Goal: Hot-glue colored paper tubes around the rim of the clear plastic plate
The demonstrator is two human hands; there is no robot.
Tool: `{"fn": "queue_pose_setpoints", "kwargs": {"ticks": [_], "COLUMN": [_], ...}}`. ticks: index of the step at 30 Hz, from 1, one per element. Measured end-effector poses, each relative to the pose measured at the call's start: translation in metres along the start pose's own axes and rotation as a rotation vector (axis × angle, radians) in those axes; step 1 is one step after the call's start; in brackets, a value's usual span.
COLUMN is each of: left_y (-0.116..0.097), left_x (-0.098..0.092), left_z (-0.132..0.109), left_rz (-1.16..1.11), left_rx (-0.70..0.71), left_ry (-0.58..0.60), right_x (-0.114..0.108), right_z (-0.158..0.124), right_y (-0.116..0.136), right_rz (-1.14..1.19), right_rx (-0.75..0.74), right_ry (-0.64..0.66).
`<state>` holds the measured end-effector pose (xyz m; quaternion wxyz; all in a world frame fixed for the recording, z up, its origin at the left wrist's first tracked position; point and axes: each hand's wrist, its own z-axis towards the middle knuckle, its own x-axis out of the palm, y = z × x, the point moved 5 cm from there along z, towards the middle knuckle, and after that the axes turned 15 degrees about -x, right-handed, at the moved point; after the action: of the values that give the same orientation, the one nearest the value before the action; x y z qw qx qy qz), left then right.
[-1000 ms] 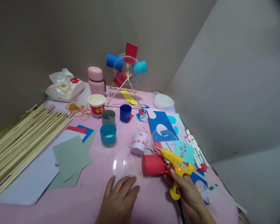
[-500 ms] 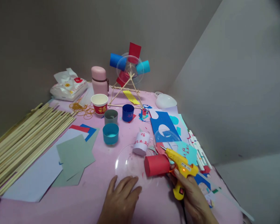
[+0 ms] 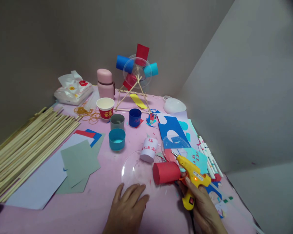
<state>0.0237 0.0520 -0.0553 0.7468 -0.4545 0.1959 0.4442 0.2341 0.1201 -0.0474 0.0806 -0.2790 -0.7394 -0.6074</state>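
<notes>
Yellow glue gun point(image 3: 190, 169) is in the right hand point(image 3: 201, 198), fingers wrapped round its grip (little orange light point(image 3: 195, 179) glowing). Left hand point(image 3: 127, 204) is palm-down, fingers loosely spread, gripping nothing, at a clear disc's near edge point(image 3: 135, 170); red paper tube point(image 3: 165, 173) is just beside the gun.

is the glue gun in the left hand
No, the right hand grips the yellow glue gun, while the left hand is by the clear disc.

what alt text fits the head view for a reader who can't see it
A person's right hand holds a yellow glue gun beside a red cylinder, while the left hand lies at the near edge of a clear disc on a pink table. A wheel with coloured tubes stands behind.
</notes>
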Motion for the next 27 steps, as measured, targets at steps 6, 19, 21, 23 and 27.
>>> {"fn": "queue_pose_setpoints", "kwargs": {"ticks": [6,19,21,23,27], "left_y": [0.0015,-0.0008,-0.001,-0.0008,0.0002], "left_x": [0.0026,0.0004,-0.0004,-0.0004,0.0014], "left_z": [-0.0003,-0.0004,0.0003,0.0012,0.0016], "left_rz": [-0.035,0.006,0.0,-0.01,-0.008], "left_rx": [-0.019,-0.006,-0.011,-0.013,-0.015], "left_ry": [0.031,-0.02,-0.027,-0.02,-0.003], "right_x": [-0.0034,-0.0014,-0.0025,-0.0029,-0.0028], "right_z": [0.001,-0.0014,-0.0015,-0.0024,-0.0038], "right_y": [0.0004,-0.0045,-0.0038,-0.0029,0.0017], "right_rz": [-0.003,0.012,0.01,0.007,-0.003], "right_rx": [-0.022,-0.001,-0.009,-0.014,-0.027], "right_ry": [-0.011,-0.008,-0.014,-0.014,-0.016]}}
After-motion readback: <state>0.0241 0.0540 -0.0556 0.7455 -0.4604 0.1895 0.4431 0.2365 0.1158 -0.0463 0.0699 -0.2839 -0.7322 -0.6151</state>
